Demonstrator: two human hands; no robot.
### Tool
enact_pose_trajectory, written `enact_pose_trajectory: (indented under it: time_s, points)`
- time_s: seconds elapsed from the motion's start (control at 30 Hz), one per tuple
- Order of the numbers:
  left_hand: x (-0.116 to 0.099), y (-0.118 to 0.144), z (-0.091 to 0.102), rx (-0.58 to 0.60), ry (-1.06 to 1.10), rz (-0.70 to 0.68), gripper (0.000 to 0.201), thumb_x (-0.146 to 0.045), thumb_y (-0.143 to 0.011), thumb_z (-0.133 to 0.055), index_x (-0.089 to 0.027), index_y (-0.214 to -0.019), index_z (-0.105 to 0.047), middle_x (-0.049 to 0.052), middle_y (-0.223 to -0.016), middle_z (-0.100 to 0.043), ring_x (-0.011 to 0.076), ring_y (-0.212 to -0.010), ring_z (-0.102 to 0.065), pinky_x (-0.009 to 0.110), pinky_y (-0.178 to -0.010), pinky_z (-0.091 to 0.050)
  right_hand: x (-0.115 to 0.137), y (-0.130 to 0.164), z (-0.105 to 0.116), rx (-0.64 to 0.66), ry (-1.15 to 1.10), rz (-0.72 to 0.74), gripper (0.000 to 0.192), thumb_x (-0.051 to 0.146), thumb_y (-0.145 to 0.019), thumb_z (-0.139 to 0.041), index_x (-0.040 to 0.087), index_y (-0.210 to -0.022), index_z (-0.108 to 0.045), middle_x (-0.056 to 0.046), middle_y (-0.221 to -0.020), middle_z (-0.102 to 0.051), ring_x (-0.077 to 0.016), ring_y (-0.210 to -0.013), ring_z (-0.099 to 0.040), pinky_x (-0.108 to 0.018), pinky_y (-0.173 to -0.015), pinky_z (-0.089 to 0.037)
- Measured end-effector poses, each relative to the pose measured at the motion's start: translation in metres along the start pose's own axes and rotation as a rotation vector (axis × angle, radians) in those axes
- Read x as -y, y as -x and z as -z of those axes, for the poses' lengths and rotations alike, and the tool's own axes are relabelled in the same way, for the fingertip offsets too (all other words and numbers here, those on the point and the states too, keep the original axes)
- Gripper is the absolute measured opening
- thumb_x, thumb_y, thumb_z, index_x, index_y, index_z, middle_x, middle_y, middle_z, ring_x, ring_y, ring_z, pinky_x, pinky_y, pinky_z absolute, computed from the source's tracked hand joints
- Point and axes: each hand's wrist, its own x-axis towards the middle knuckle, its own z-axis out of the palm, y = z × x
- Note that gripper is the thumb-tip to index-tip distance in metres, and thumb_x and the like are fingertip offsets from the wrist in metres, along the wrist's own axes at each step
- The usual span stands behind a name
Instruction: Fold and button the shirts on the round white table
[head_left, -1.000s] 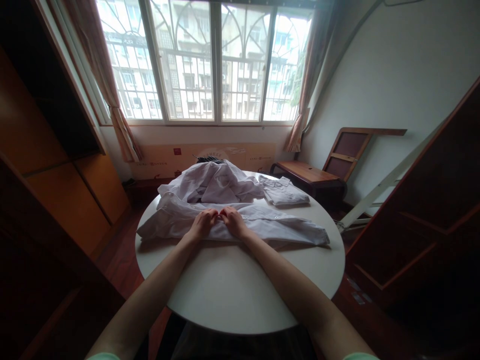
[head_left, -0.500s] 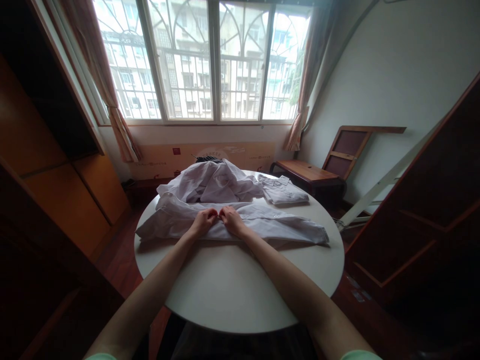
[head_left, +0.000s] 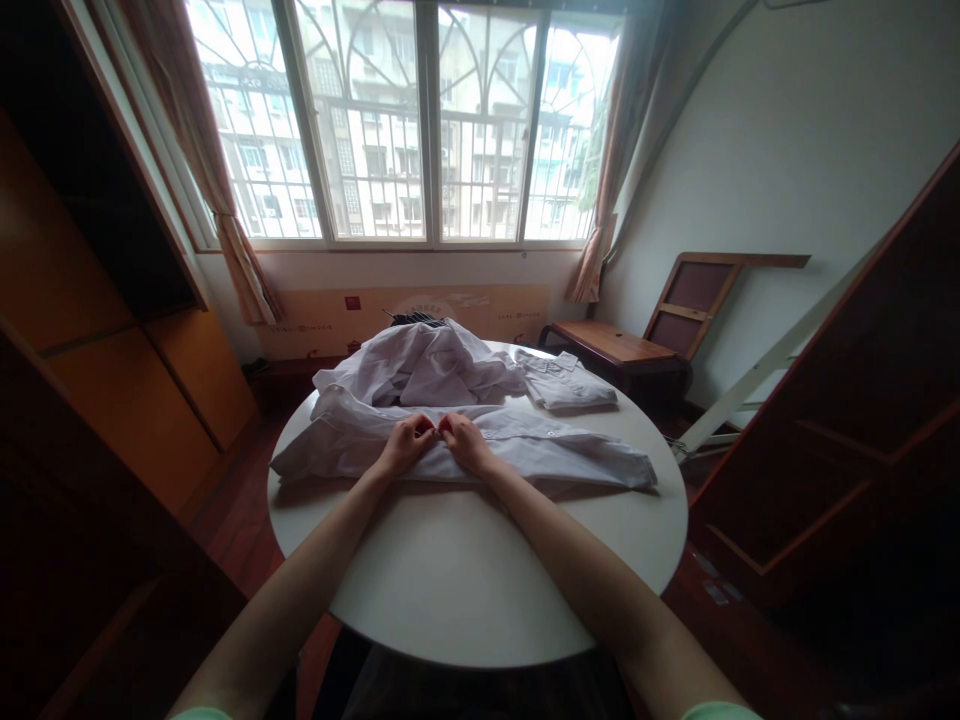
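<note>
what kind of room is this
Probably a room in a flat, not a workshop: a barred window with curtains faces apartment blocks, wooden cabinets line the left, and white shirts lie on a round table.

No text can be read. The only printing in view stands on the flat cardboard panel point(head_left: 420, 308) leaning against the wall under the window, at twelve o'clock beyond the table point(head_left: 480, 590). It bears a small red square mark toward its eleven o'clock end, a faint arched line of characters at its middle, and small dark marks low at both ends, but all are too small and blurred to make out. The white shirts point(head_left: 450, 410) on the table show no legible label or brand.
</note>
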Motion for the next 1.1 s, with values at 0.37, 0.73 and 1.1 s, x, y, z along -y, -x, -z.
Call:
enact_pose_trajectory:
  time_s: [0.37,0.73,1.1]
  points:
    - [0.0,0.0,-0.003,-0.002,-0.026,-0.031,0.016,-0.029,-0.072,-0.055,-0.016,-0.076,-0.064,0.003,-0.071,-0.065,0.0134,-0.064,-0.057,0.024,-0.064,-0.045,0.0,0.001,0.001,-0.038,0.004,-0.058,0.016,0.009,-0.073,-0.047,0.017,-0.083,-0.055,-0.003,-0.078,-0.06,-0.0144,-0.071,-0.052,-0.025,-0.067,-0.039]
    - [0.0,-0.004,0.012,-0.189,-0.226,0.161,0.016,-0.026,-0.073,-0.049,-0.018,-0.071,-0.064,0.005,-0.075,-0.066,0.0169,-0.067,-0.057,0.026,-0.064,-0.04,0.005,0.0,0.024,-0.05,0.236,-0.139,0.015,0.011,-0.074,-0.05,0.016,-0.083,-0.059,-0.008,-0.082,-0.063,-0.0175,-0.074,-0.055,-0.026,-0.064,-0.036]
    - [-0.01,0.003,0.017,-0.331,-0.432,0.231,0.012,-0.025,-0.072,-0.052,-0.019,-0.072,-0.062,0.005,-0.073,-0.064,0.0201,-0.072,-0.056,0.031,-0.072,-0.037,-0.016,-0.004,0.038,0.068,0.254,-0.094,0.011,0.025,-0.075,-0.061,0.018,-0.072,-0.068,-0.007,-0.079,-0.068,-0.0176,-0.076,-0.058,-0.025,-0.067,-0.037]
